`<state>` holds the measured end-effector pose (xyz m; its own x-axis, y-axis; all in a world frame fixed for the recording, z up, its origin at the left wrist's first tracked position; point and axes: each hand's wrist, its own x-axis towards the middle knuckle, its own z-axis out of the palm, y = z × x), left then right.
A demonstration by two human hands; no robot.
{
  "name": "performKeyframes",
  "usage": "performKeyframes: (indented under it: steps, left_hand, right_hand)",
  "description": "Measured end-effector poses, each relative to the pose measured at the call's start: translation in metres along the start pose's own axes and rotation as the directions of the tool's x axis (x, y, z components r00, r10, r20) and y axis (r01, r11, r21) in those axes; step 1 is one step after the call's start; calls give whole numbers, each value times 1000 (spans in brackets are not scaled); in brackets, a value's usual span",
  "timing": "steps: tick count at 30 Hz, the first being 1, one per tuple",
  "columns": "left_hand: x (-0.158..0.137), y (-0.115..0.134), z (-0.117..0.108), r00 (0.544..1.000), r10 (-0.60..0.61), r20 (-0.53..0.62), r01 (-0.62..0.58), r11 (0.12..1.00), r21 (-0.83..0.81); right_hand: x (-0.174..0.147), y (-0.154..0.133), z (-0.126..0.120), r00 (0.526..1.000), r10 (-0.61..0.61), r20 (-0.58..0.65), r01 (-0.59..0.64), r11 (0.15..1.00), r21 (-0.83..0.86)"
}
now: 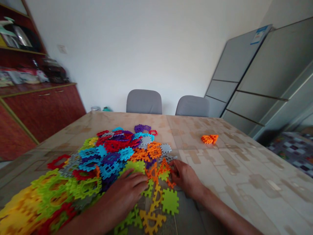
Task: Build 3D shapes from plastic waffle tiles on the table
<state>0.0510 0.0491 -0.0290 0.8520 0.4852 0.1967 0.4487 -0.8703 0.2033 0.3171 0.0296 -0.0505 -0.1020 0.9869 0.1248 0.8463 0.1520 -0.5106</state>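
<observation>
A large heap of colourful plastic interlocking pieces with toothed edges spreads over the table's left and middle. My left hand (133,184) rests palm down at the heap's near right side, fingers stretched over a lime-green square piece (137,166). My right hand (186,176) is at the heap's right edge with its fingers curled together. Its fingertips are beside an orange triangular piece (164,167); what they pinch, if anything, is hidden. Below, between the hands, lie a green square piece (170,201) and a yellow piece with a semicircular opening (152,222).
A small orange stack of pieces (209,139) sits apart on the right of the patterned table (232,169). Two grey chairs (144,101) stand at the far edge. A red-brown cabinet (46,111) is at left; grey tall doors (266,78) are at right.
</observation>
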Motion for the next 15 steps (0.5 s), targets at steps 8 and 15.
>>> performKeyframes:
  steps: [8,15]
  left_hand:
    - [7,-21,-11,988,-132,-77,126,989,-81]
    - [32,-9,-21,972,-207,112,194,974,116]
  right_hand:
    - [-1,13,-28,998,36,45,-33,998,-54]
    - [-9,18,-44,981,88,172,-76,994,-78]
